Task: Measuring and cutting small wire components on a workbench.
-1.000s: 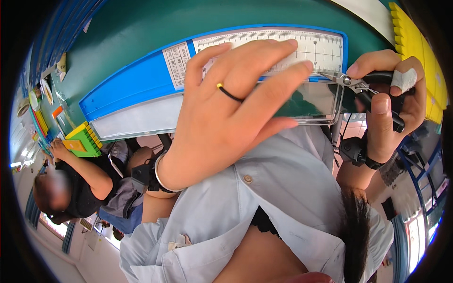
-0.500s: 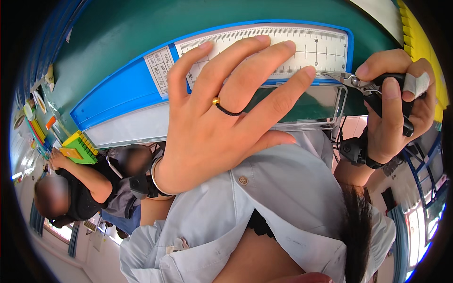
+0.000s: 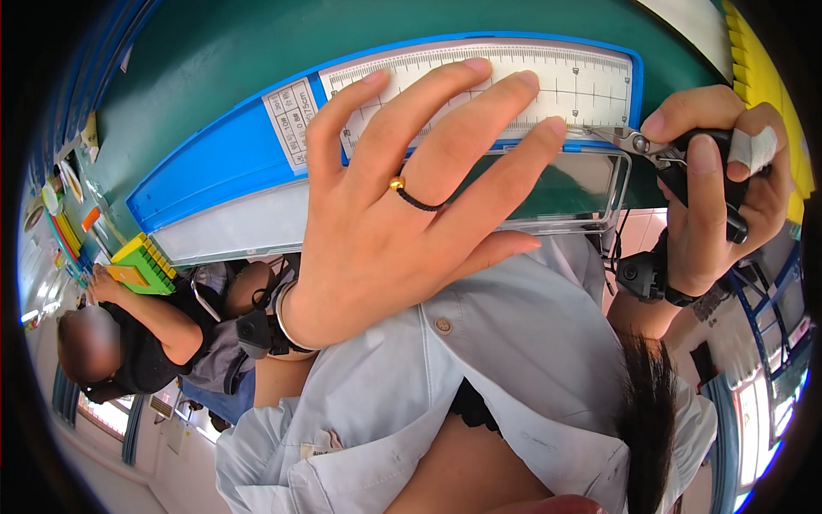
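Bare green worktop (image 3: pixel 257 43) leaves room beyond the blue tray (image 3: pixel 214 171), whose left compartment also lies open. The spread left hand (image 3: pixel 377 218) blocks the ruled sheet's (image 3: pixel 591 81) middle; pliers (image 3: pixel 640 144) in the right hand (image 3: pixel 702 231) crowd its right end, near a yellow rack (image 3: pixel 775 68).

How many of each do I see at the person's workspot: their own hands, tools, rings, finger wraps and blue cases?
Hands: 2 (left hand, right hand)
Tools: 1 (pliers)
Rings: 1 (black ring)
Finger wraps: 1 (white wrap)
Blue cases: 1 (blue case)
Total: 6
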`<action>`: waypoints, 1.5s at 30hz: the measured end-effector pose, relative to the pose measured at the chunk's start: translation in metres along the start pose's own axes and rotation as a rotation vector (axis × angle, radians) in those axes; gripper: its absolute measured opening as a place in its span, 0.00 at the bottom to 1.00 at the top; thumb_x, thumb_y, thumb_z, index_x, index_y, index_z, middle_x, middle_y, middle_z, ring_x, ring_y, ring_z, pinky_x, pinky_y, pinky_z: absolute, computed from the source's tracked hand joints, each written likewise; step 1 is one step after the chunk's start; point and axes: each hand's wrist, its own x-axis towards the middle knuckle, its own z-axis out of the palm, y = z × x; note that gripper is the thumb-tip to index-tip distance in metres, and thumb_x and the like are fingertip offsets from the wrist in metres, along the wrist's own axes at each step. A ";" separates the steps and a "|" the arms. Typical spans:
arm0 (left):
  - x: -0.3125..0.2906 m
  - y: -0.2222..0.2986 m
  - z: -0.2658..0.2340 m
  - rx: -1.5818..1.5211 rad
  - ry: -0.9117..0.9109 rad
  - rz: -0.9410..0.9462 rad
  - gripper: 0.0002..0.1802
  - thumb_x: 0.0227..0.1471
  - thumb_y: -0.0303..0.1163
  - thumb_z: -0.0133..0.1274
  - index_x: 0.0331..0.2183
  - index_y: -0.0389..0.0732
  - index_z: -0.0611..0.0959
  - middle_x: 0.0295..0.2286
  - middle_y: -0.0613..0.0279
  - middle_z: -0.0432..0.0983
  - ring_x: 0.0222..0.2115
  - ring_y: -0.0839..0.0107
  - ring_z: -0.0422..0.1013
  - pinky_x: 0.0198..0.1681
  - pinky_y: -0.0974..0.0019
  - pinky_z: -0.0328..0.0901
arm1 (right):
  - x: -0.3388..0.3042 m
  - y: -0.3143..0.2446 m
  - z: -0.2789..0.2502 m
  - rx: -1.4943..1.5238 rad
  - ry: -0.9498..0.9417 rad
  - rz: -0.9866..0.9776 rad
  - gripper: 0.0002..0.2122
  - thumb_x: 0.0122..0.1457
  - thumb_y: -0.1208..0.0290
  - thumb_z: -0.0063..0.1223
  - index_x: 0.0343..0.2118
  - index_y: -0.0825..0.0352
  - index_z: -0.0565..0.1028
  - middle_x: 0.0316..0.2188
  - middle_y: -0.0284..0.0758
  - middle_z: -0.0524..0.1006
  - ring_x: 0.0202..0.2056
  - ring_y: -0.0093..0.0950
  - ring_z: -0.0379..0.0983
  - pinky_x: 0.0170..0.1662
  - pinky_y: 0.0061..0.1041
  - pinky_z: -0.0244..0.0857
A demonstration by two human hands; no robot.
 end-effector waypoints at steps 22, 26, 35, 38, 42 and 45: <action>-0.002 0.001 0.002 -0.051 0.093 0.005 0.34 0.41 0.54 0.64 0.50 0.46 0.84 0.54 0.64 0.76 0.57 0.60 0.69 0.60 0.52 0.58 | -0.004 0.005 -0.009 0.045 -0.034 0.050 0.10 0.60 0.82 0.51 0.33 0.65 0.59 0.33 0.49 0.78 0.33 0.24 0.74 0.32 0.14 0.66; -0.001 0.002 0.000 -0.055 0.091 0.013 0.36 0.40 0.54 0.64 0.50 0.46 0.84 0.55 0.64 0.76 0.56 0.60 0.69 0.60 0.53 0.58 | -0.005 0.000 -0.006 0.072 -0.017 0.055 0.10 0.60 0.82 0.50 0.33 0.64 0.59 0.34 0.49 0.78 0.33 0.24 0.73 0.33 0.14 0.66; -0.007 -0.003 -0.001 -0.072 0.105 0.038 0.38 0.40 0.56 0.65 0.51 0.46 0.83 0.54 0.64 0.75 0.55 0.58 0.68 0.58 0.53 0.58 | -0.003 0.002 -0.001 0.042 -0.028 0.024 0.10 0.60 0.82 0.50 0.32 0.64 0.59 0.33 0.46 0.79 0.33 0.21 0.73 0.34 0.14 0.65; -0.004 0.000 -0.005 -0.084 0.070 0.027 0.38 0.40 0.55 0.65 0.52 0.47 0.83 0.55 0.65 0.73 0.55 0.59 0.67 0.59 0.53 0.57 | -0.005 -0.008 -0.001 0.004 0.017 0.095 0.10 0.60 0.82 0.50 0.32 0.64 0.59 0.34 0.45 0.79 0.33 0.21 0.73 0.33 0.13 0.65; -0.009 -0.001 -0.002 -0.068 0.067 0.011 0.38 0.41 0.56 0.64 0.54 0.51 0.82 0.56 0.66 0.71 0.56 0.59 0.66 0.60 0.53 0.56 | -0.005 0.001 0.002 0.027 0.001 0.040 0.10 0.60 0.82 0.50 0.32 0.64 0.59 0.34 0.45 0.79 0.34 0.23 0.74 0.36 0.15 0.67; -0.008 -0.002 -0.002 -0.075 0.054 0.005 0.38 0.42 0.58 0.62 0.54 0.53 0.82 0.56 0.66 0.71 0.56 0.60 0.66 0.60 0.53 0.56 | -0.005 0.002 0.003 0.054 0.007 0.027 0.10 0.59 0.83 0.50 0.32 0.64 0.59 0.33 0.47 0.78 0.36 0.27 0.74 0.41 0.19 0.68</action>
